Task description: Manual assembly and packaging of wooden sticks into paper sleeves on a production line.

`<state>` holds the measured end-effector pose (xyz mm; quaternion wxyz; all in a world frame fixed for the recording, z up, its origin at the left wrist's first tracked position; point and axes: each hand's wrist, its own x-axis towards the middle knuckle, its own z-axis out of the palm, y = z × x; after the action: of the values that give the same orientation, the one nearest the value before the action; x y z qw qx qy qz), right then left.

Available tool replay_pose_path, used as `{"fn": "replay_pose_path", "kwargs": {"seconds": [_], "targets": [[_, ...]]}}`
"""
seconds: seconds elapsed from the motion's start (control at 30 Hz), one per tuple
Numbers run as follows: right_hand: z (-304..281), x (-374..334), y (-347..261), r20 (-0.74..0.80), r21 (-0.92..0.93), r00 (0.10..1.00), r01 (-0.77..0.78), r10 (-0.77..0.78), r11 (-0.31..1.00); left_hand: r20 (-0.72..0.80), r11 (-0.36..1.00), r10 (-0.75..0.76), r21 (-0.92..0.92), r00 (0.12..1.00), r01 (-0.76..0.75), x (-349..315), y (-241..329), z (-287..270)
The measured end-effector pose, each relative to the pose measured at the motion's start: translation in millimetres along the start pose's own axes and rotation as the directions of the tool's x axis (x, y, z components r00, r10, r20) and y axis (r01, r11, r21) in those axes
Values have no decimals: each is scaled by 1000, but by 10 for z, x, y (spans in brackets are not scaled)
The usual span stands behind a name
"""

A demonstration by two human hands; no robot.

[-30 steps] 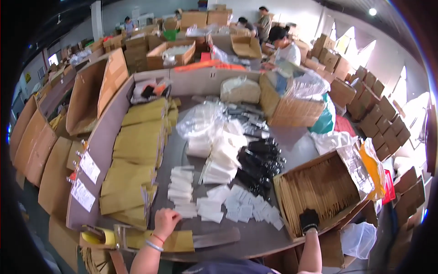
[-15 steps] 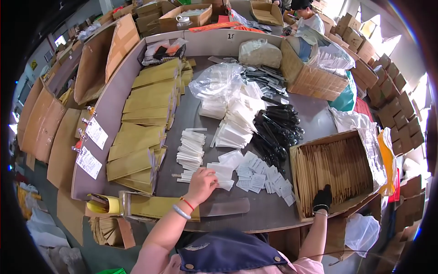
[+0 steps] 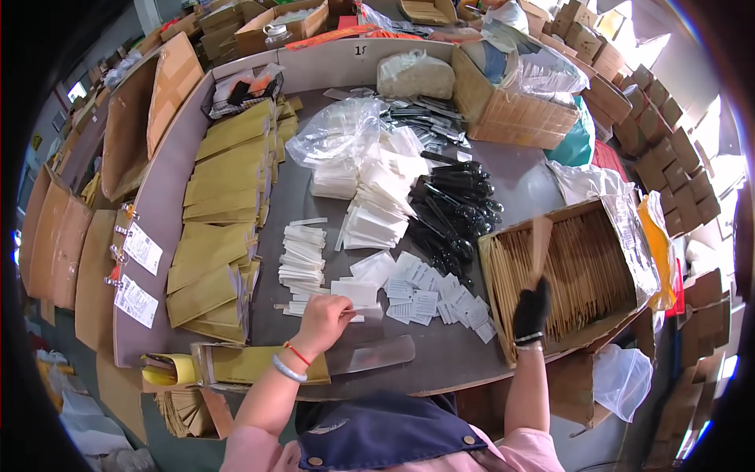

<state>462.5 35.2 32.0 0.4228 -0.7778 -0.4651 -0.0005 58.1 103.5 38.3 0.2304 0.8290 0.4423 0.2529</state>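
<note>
My left hand (image 3: 325,322), bare with a red cord and a bangle at the wrist, pinches its fingertips together at a white paper piece (image 3: 355,293); what lies between them is too small to make out. In a black glove, my right hand (image 3: 532,315) grips a brown paper sleeve (image 3: 541,245), upright and slightly blurred. It is over the near left part of an open carton (image 3: 497,315) packed with rows of similar brown sleeves. Between the hands lie printed white cards (image 3: 415,305). A stack of narrow white packets (image 3: 302,256) lies beyond my left hand.
Wrapped black spoons (image 3: 448,228) and white paper packets (image 3: 377,208) fill the table's middle. Yellow-brown envelopes (image 3: 220,204) line the left wall. A clear plastic strip (image 3: 377,354) lies by the front edge. Another carton (image 3: 519,114) stands at the back right.
My right hand has risen from the near side of the carton, drawing up a brown sleeve. My left hand stays by the white paper. The whole view has shifted slightly.
</note>
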Motion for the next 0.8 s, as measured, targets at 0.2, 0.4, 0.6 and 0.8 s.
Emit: {"fn": "replay_pose_path", "kwargs": {"seconds": [0.2,0.4,0.6,0.8], "targets": [[714,348,-573,210,-70,969,143,-126,987,182,964,-132,-205,974,169,-451,331,101],[888,560,-855,462,-376,879,77,115,923,86,998,24,54,996,-29,-441,396,205],[899,526,-820,422,-367,903,82,87,927,-32,992,86,96,996,-83,503,299,605],[535,352,-764,306,-238,952,109,-32,965,99,986,16,162,995,-32,713,114,689]]}}
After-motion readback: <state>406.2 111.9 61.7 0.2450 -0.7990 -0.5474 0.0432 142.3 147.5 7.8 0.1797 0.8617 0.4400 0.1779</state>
